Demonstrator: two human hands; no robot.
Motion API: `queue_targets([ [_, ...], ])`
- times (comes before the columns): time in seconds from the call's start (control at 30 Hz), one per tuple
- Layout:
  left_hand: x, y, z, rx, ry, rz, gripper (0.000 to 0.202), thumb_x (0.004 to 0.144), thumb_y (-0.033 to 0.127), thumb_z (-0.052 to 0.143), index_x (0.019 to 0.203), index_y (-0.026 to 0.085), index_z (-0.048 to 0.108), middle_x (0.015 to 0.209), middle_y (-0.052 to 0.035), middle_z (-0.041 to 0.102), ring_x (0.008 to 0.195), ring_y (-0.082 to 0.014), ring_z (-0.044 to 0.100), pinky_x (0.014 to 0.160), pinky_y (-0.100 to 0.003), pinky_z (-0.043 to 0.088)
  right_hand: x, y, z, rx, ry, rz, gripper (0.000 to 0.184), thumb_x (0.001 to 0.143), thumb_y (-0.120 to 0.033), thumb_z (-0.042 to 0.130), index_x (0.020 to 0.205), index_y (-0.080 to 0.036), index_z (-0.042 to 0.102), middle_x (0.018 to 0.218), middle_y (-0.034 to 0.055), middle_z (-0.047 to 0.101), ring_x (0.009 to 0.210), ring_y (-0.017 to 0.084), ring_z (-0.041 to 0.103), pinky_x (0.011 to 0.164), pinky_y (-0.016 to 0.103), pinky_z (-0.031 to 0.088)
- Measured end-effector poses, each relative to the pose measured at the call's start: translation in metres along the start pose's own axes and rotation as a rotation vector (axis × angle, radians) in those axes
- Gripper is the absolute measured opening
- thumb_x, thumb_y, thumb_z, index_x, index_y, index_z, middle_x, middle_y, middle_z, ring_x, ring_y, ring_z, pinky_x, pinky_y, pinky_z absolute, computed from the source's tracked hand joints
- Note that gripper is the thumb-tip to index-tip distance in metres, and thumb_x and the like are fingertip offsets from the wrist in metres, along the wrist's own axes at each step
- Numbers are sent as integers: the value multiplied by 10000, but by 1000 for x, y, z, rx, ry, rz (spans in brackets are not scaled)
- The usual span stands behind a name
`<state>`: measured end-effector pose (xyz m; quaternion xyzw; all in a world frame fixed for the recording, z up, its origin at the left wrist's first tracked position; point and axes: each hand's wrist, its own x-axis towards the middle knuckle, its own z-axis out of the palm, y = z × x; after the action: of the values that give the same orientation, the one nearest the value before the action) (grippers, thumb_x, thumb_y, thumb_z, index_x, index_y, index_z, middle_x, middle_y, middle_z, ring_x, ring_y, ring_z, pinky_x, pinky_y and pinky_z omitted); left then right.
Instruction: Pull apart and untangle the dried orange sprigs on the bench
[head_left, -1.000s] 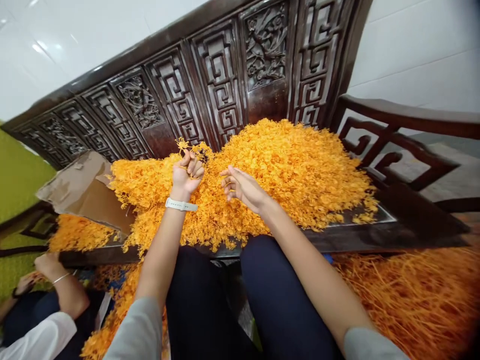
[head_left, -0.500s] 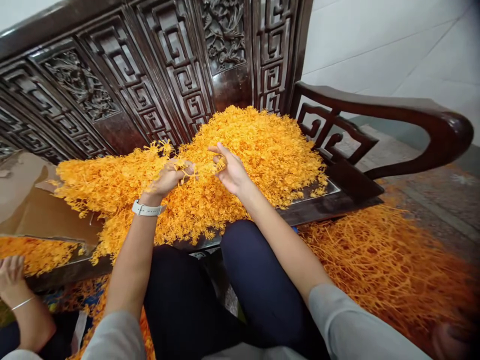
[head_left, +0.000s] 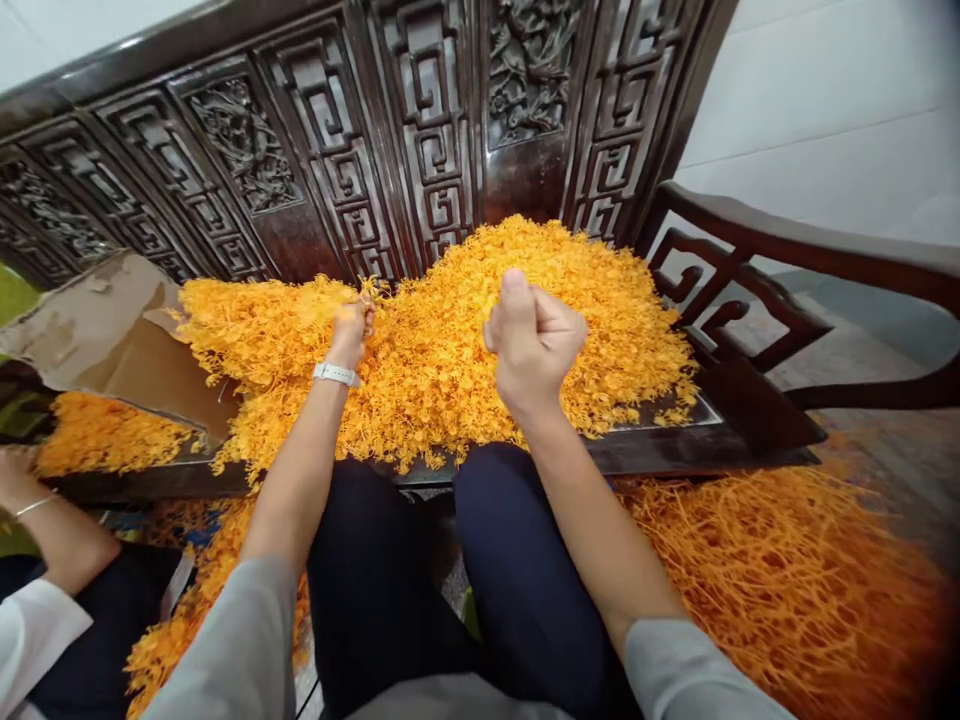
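Dark carved wooden bench (head_left: 450, 120): heaped orange plastic sprigs (head_left: 450, 350), centre to 9 o'clock.
Right hand (head_left: 534, 345): clenched, contents hidden.
Left hand (head_left: 351, 330): pinching a sprig (head_left: 367, 296) at 11 o'clock; tugging risks spilling the heap's edge.

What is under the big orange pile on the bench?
The orange pile lies on the dark wooden bench seat, whose edge shows at the front and right. Brown cardboard pokes out at its left. The seat's middle is covered.
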<state>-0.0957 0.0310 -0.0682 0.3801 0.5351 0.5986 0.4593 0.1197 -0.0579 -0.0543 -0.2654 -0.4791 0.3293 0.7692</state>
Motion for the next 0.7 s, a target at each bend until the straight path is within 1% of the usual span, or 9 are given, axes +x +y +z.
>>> queue_targets([
  [0.07,-1,9,-11,-47,-14,32,366,988,134,522,627,182,489,486,65,374,399,-51,286,419,-177,225,4,7,-3,1,25,11,603,1009,-681,610,676,-246,357,622,-51,322,538,101,313,515,281,324],
  [0.13,-7,16,-15,-96,-116,50,437,1041,178,487,605,178,511,481,55,356,404,-59,303,434,-178,273,12,33,-9,-32,-6,87,487,993,-648,635,758,-252,476,696,-37,448,593,111,420,567,281,412],
  [0.23,-21,21,-10,-161,-297,41,531,1063,241,512,537,177,483,452,49,311,392,-60,279,436,-185,286,21,77,-23,-195,-10,189,317,908,-539,726,907,-237,630,979,52,650,903,175,623,837,347,542],
  [0.3,-29,22,-3,-174,-379,34,548,1056,241,518,513,175,485,430,45,295,387,-61,267,434,-191,272,22,91,-29,-255,-24,232,297,902,-515,720,981,-232,683,1153,101,679,1096,219,639,1001,397,525],
  [0.33,-33,22,0,-168,-418,27,543,1046,234,522,507,173,496,420,43,297,385,-61,264,436,-194,265,20,92,-29,-233,-64,268,315,927,-540,691,1012,-237,695,1171,104,686,1110,224,645,1014,402,521],
  [0.43,-39,18,8,-88,-533,18,498,990,270,606,509,167,530,408,36,336,383,-57,275,449,-207,256,12,76,-22,-55,-304,436,465,990,-699,575,1071,-260,704,1043,81,710,977,215,671,875,373,549],
  [0.53,-41,13,10,48,-668,51,428,881,359,742,540,161,577,433,26,402,394,-58,331,466,-228,261,4,59,-12,69,-581,592,593,967,-822,531,1093,-268,700,910,55,692,843,211,651,715,345,522],
  [0.63,-43,13,8,276,-807,54,291,780,323,809,606,153,649,456,22,440,404,-63,343,459,-241,219,2,58,-10,91,-669,527,576,938,-825,595,934,-254,671,829,23,630,725,170,547,650,313,455],
  [0.7,-45,15,6,376,-829,75,232,760,273,798,619,151,660,486,13,469,420,-62,347,460,-247,208,2,62,-12,75,-673,458,576,919,-812,643,825,-243,630,796,6,582,684,148,469,632,302,416],
])
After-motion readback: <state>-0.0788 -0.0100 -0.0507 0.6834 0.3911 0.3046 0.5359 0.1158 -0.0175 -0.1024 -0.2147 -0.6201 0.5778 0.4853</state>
